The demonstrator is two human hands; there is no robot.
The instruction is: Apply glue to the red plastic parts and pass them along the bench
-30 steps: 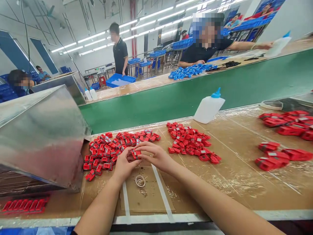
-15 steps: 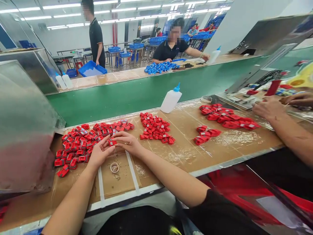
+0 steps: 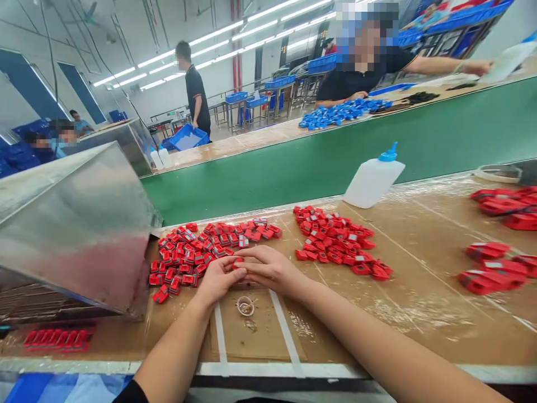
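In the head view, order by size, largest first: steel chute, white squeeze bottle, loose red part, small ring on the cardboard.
Steel chute, then white squeeze bottle. The loose red part and small ring look alike in size: unranked.

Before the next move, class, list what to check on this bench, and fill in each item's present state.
Red plastic part pinched between left hand and right hand: ok.
White label on that part: cannot tell, fingers hide it.
Hands clear of the sheet-steel hopper: ok.
White squeeze bottle standing, blue nozzle on: ok.
Loose red parts left of the hands all facing one way: not ok.
Small ring on the cardboard mat apart from the hands: ok.
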